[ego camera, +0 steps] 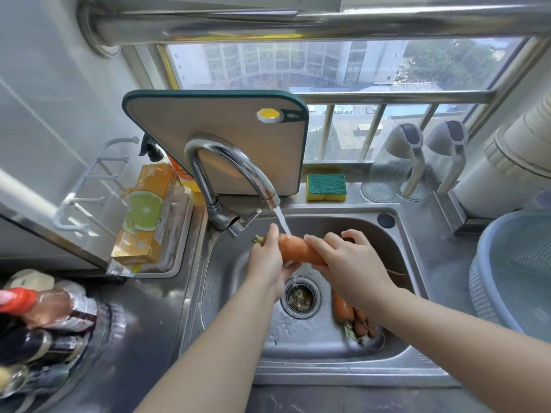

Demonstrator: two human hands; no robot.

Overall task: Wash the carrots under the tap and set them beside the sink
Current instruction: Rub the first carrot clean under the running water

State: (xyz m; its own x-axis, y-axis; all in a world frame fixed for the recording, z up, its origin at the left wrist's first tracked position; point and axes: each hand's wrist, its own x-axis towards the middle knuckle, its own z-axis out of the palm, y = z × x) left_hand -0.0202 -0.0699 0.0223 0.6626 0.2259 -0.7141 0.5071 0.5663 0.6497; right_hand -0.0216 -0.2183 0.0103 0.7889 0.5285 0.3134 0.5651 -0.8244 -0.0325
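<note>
Step in hand: by my judgement, rinsing one carrot (298,248) under the tap (226,165); none is set beside the sink (328,375) yet, so the task looks early.
Carrot in hand: held crosswise above the basin, between the two hands, stem stub to the left, bare orange middle showing.
Left hand (268,257): fingers curled round the thick stem end of the carrot, gripping it.
Right hand (351,260): fingers curled over the narrower end, holding it from above; the tip is hidden under the hand.
Water stream (281,222): runs from the spout and lands on the carrot's upper side, just beside the left hand's fingers.
Doing it well: roll the carrot under the stream so every side gets wet, and rub along its length. Slide the hands apart in turn so the covered ends get rinsed too. Keep it low over the basin to limit splashing.
Grip: wet carrot skin is likely slippery, so one hand should hold firm while the other rubs.
Other carrots (347,311): a small bunch lies on the sink floor to the right of the drain strainer (301,298), under the right forearm, probably unwashed.
Set-down place: the steel worktop (438,248) right of the sink, near a blue colander basin (512,278), seems the nearest spot.
</note>
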